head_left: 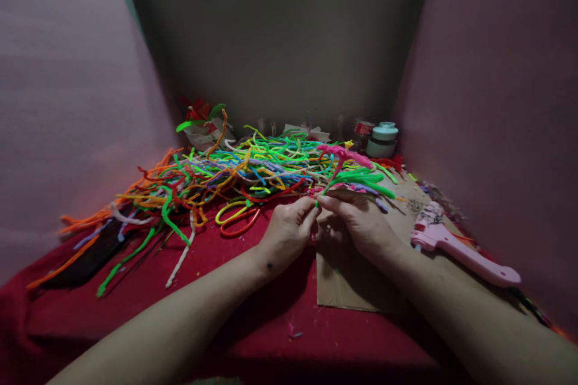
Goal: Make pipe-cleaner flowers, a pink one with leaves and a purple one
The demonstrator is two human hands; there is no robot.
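Both hands meet near the middle of the view, fingertips pinched together. My left hand (289, 225) is closed on the lower end of a pipe-cleaner flower (345, 156), which has a pink head and several green leaf loops (361, 179). Close against it, my right hand (356, 216) pinches the same green stem. The flower tilts up and to the right above the right hand. Just beyond the hands lies a large tangled heap of pipe cleaners (253, 165) in many colours. Scissors with red and yellow handles (239, 219) rest left of my left hand.
Under my right arm is a cardboard sheet (347, 283). On it sits a pink glue gun (469, 252). A light-blue jar (383, 138) stands at the back right. Small pink scraps (292, 332) lie on the red cloth (262, 313). Pale walls flank both sides.
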